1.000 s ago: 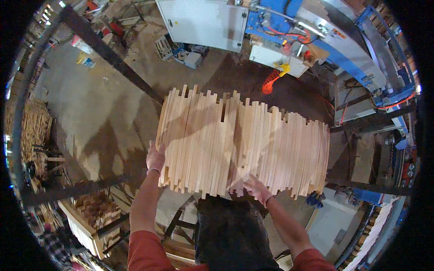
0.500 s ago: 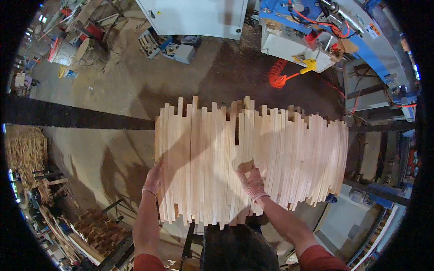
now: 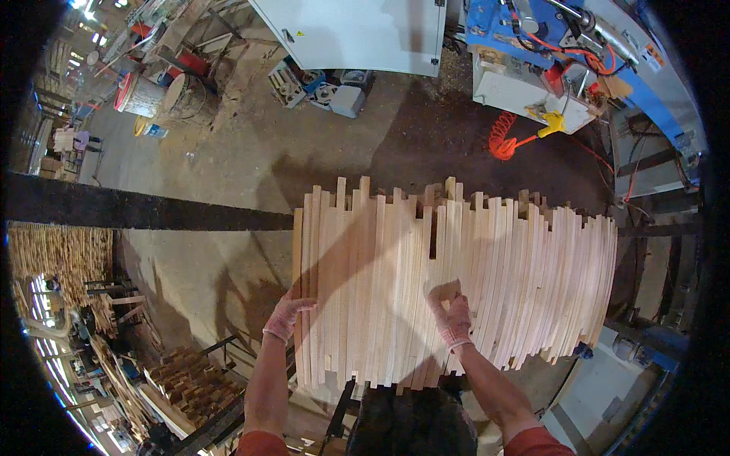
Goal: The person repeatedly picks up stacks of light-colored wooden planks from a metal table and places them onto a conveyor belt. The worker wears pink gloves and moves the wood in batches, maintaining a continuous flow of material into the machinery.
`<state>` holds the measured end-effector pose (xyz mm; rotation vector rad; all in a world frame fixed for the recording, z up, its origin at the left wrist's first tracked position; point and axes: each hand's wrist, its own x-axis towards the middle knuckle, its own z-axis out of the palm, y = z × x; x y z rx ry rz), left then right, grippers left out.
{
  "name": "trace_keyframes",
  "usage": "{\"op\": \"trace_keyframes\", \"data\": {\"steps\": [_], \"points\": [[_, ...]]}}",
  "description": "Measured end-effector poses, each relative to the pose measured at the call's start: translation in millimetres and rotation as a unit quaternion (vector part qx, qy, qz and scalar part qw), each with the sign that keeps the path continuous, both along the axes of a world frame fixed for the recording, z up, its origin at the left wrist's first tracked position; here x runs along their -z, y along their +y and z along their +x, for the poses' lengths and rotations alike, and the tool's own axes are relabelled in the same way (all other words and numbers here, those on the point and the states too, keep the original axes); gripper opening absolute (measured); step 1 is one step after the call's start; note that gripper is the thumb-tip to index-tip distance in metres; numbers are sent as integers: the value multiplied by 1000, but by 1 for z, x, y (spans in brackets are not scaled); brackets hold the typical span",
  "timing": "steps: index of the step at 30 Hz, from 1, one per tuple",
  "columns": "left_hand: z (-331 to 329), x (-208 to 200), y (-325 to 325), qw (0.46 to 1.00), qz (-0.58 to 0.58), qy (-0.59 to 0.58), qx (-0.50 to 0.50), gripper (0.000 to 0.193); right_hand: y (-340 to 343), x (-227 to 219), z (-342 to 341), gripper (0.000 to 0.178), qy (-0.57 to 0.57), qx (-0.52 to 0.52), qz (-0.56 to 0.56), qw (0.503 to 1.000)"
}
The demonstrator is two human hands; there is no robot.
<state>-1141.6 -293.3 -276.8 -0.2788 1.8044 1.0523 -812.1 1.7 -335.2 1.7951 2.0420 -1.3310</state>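
A wide row of pale wooden strips (image 3: 365, 296) lies side by side in front of me, their ends uneven. My left hand (image 3: 286, 318), in a pinkish knit glove, grips the row's left edge, with the thumb over the outermost strips and the other fingers partly hidden along the side. Over the middle of the row, my gloved right hand (image 3: 454, 318) has its fingers bent together. A small tan patch shows at its fingertips; whether it is a held piece or shadow I cannot make out. Toward the far ends, a dark gap shows between strips near the middle.
A dark beam (image 3: 144, 204) runs in from the left to the row. Beyond stand a white cabinet (image 3: 357, 34), grey cases (image 3: 346, 100) and a blue machine (image 3: 646, 83) with a coiled orange air hose (image 3: 502, 137). Stacked wood (image 3: 190, 387) lies at the lower left.
The whole view has shifted, so the row and both hands appear farther right and slightly lower. My left thumb now shows across the edge strips. The right hand stays over the middle.
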Motion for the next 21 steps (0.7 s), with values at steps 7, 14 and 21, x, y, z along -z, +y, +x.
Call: {"op": "trace_keyframes", "data": {"steps": [7, 14, 21], "points": [[18, -5, -27, 999, 29, -12, -32, 37, 7, -16, 4, 72, 89, 71, -45, 992], [94, -80, 31, 982, 162, 95, 1, 47, 8, -18, 55, 53, 127, 71, 137, 980], [210, -118, 204, 962, 221, 106, 119, 45, 48, -178, 118, 72, 187, 95, 48, 977]]}}
